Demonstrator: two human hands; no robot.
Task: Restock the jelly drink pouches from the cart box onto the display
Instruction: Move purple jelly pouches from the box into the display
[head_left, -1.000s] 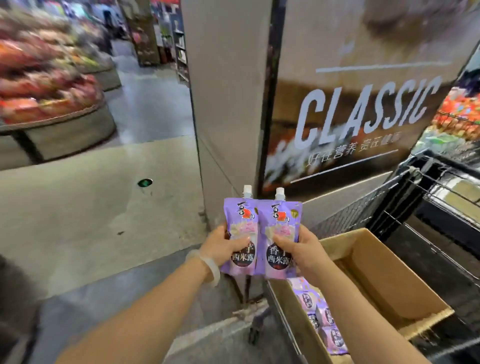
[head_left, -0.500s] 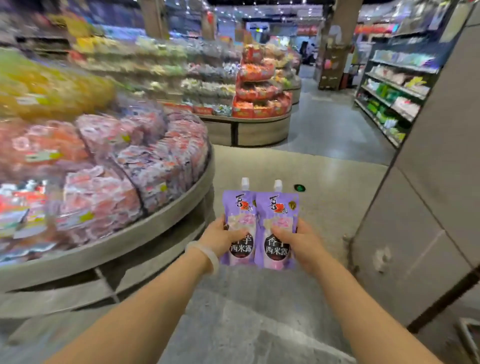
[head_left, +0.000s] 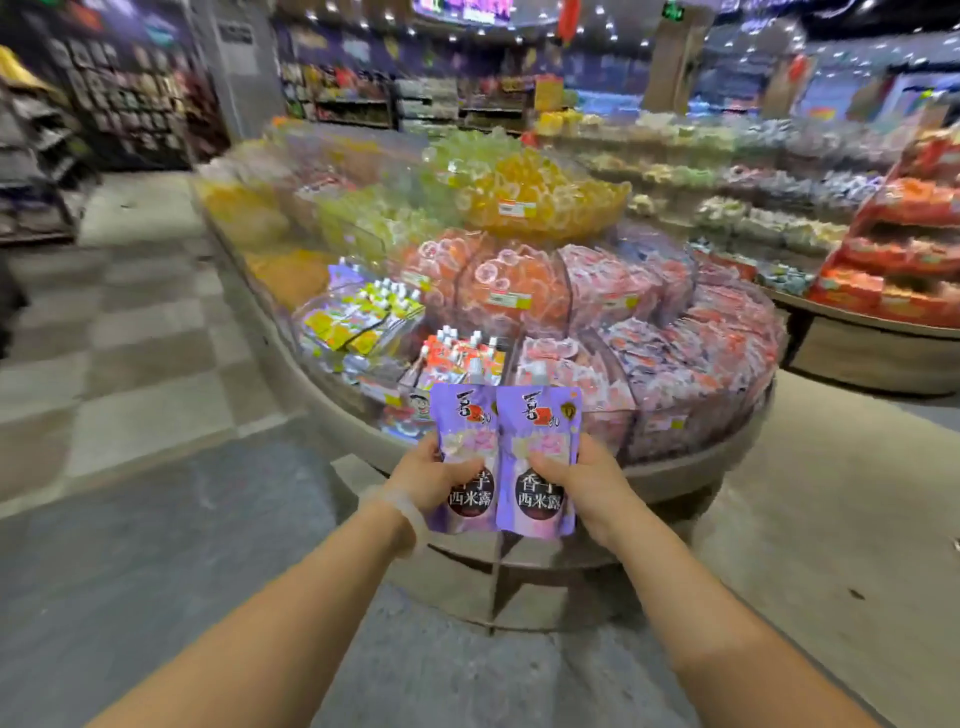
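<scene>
Head view: two purple jelly drink pouches are held upright, side by side and touching, in front of the round display (head_left: 675, 475). The left pouch (head_left: 464, 441) is gripped by the left hand (head_left: 434, 480), thumb laid across its face and fingers curled behind its outer edge; a pale bracelet (head_left: 397, 506) is worn on that wrist. The right pouch (head_left: 540, 447) is gripped likewise by the right hand (head_left: 582, 480). Their caps can barely be made out against the stock behind.

The pouches are judged to be soft and flexible, filled with a yielding gel, moderately light, and smooth enough to slip if pinched only at a corner. A hold around the lower body, as now, is judged secure; the stiffer spout neck would serve for lowering one into a tight row. Hard squeezing is best avoided.

Up and to the left of the hands, a bin of yellow-labelled spouted pouches (head_left: 358, 319) is seen, with purple ones behind it. Directly beyond the hands lies a bin of red-and-white spouted pouches (head_left: 462, 358). To the upper right, pink packets (head_left: 675, 364) are heaped, with orange and yellow jelly cups (head_left: 540, 197) piled higher. Clear dividers between bins may obstruct placement. Farther right a second display with red packages (head_left: 904, 249) stands well apart. The cart box is not in view.
</scene>
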